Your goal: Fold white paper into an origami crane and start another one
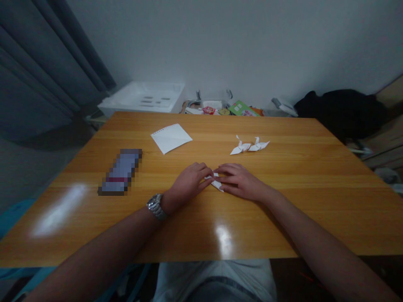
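A small folded piece of white paper (217, 183) lies on the wooden table in front of me, partly covered by my fingers. My left hand (192, 178), with a metal watch (155, 205) on its wrist, has its fingers closed at the paper's left end. From the other side my right hand (241, 181) reaches over the paper, its fingers stretched out and pressing on it. Beyond my right hand stand two white origami cranes (251, 146), side by side and touching. Farther left rests a flat white sheet (171, 138) with a row of holes along one edge.
On the table's left is a phone (121, 172) with a blurred-out screen. Behind the wooden table (315, 167) are a white plastic tray (145, 94), a green booklet (242, 108) and other small items. Dark cloth (340, 113) lies at the back right; a grey curtain (40, 63) hangs left.
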Demonstrator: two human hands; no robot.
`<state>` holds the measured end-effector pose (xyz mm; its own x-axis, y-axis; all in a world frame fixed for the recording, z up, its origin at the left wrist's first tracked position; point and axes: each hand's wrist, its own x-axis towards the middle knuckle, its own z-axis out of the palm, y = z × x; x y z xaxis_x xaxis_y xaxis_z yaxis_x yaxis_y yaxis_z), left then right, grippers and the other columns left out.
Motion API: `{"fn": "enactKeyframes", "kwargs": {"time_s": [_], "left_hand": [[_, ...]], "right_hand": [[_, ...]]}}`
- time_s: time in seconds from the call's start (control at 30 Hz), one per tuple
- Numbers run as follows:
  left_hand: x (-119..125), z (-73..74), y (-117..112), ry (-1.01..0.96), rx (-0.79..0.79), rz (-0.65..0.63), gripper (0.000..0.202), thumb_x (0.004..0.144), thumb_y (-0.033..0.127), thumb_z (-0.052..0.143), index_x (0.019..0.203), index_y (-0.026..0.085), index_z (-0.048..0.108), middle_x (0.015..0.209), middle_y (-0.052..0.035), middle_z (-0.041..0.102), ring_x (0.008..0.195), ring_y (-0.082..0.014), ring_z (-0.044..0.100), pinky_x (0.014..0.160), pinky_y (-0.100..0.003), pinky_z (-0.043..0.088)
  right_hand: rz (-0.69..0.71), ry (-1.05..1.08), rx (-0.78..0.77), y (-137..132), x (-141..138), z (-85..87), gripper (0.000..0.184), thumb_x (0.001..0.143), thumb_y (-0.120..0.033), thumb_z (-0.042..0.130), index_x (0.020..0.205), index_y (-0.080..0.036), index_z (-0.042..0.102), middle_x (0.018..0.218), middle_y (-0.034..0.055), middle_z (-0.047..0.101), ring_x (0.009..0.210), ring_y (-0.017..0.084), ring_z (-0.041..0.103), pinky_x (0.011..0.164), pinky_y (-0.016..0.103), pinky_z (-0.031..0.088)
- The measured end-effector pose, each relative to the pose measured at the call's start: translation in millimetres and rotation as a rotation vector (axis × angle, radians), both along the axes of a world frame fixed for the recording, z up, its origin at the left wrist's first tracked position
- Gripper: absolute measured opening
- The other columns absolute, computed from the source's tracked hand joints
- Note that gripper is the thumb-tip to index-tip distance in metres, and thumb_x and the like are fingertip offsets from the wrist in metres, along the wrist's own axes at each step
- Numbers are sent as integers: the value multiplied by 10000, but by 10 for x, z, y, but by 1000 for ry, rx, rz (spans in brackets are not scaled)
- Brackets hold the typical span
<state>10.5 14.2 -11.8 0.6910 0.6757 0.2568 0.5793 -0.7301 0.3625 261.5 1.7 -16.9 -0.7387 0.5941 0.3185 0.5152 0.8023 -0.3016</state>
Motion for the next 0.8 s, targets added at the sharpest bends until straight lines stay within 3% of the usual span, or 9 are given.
{"fn": "enactKeyframes", "kwargs": {"time_s": [0.23, 0.47, 0.63, 0.8], "left_hand": [[26, -20, -10, 1, -14, 69, 232, 1015, 386, 531, 1039, 198, 665, 932, -53, 656, 876, -219, 592, 802, -348, 460], [41, -16, -37, -50, -20, 141, 182, 990, 352, 568, 1028, 197, 655, 1001, -61, 656, 904, -215, 608, 814, -347, 479], [48, -51, -14, -97, -19, 124, 82, 948, 245, 604, 1009, 192, 619, 1017, -58, 667, 978, -229, 601, 893, -376, 485], [48, -59, -3, -98, -30, 105, 129, 980, 244, 552, 1071, 201, 632, 1059, -66, 672, 1001, -231, 608, 906, -392, 490]], "right_hand": [[-29, 10, -32, -44, -48, 21, 388, 927, -454, 672, 1277, -288, 701, 1320, 117, 658, 1230, 294, 589, 1028, 511, 461], [-33, 18, -33, -33, -71, 10, 362, 943, -360, 661, 1290, -255, 683, 1322, 120, 673, 1236, 291, 608, 1039, 500, 470], [-31, 103, -90, -20, -81, 14, 309, 943, -285, 667, 1250, -258, 687, 1288, 96, 706, 1207, 255, 646, 1054, 473, 483], [-30, 83, -83, -13, -73, -3, 213, 968, -260, 633, 1157, -257, 730, 1255, 89, 727, 1181, 252, 668, 1051, 492, 487]]}}
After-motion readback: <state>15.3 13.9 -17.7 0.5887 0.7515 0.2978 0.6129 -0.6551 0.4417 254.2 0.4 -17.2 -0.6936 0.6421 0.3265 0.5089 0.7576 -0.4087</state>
